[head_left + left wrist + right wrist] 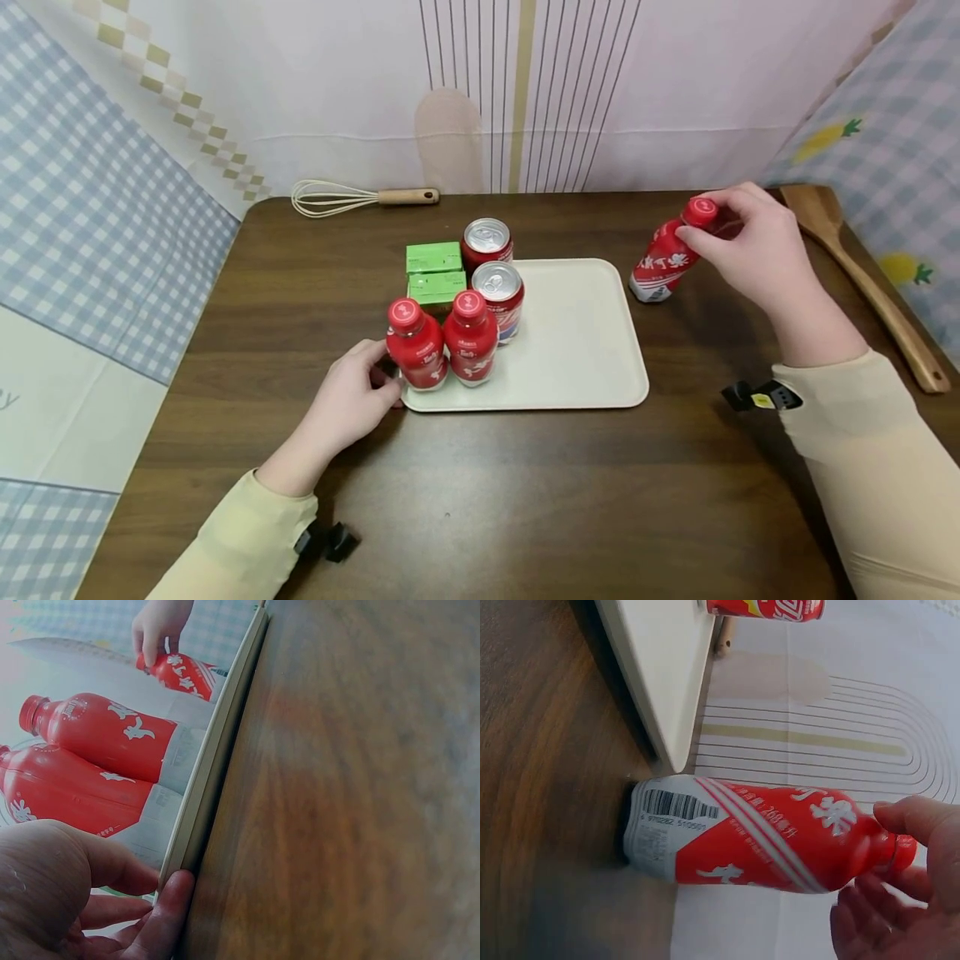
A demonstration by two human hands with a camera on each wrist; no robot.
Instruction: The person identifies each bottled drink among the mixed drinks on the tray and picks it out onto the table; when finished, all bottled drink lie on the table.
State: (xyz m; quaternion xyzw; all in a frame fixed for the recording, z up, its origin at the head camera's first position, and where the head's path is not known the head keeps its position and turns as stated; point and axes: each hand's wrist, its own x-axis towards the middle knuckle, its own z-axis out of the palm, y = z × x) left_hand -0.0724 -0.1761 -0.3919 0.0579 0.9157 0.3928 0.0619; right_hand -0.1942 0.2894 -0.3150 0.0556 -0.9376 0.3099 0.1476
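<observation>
My right hand (pixel 757 242) grips a red bottle (pixel 665 260) by its neck, just below the cap, to the right of the white tray (pixel 577 333). In the right wrist view this bottle (pixel 757 836) shows a barcode on its white base. My left hand (pixel 352 396) pinches the tray's front left corner, thumb and finger on its rim (pixel 206 765). Beside that hand, two more red bottles (pixel 417 350) stand upright on the tray. Behind them are two red cans (pixel 498 292) and two green boxes (pixel 437 287), also on the tray's left side.
A whisk (pixel 360 197) with a wooden handle lies along the table's back edge. A wooden spatula (pixel 862 275) lies at the right edge, behind my right hand. Patterned cloth (pixel 337 83) hangs behind the dark wooden table (pixel 525 500).
</observation>
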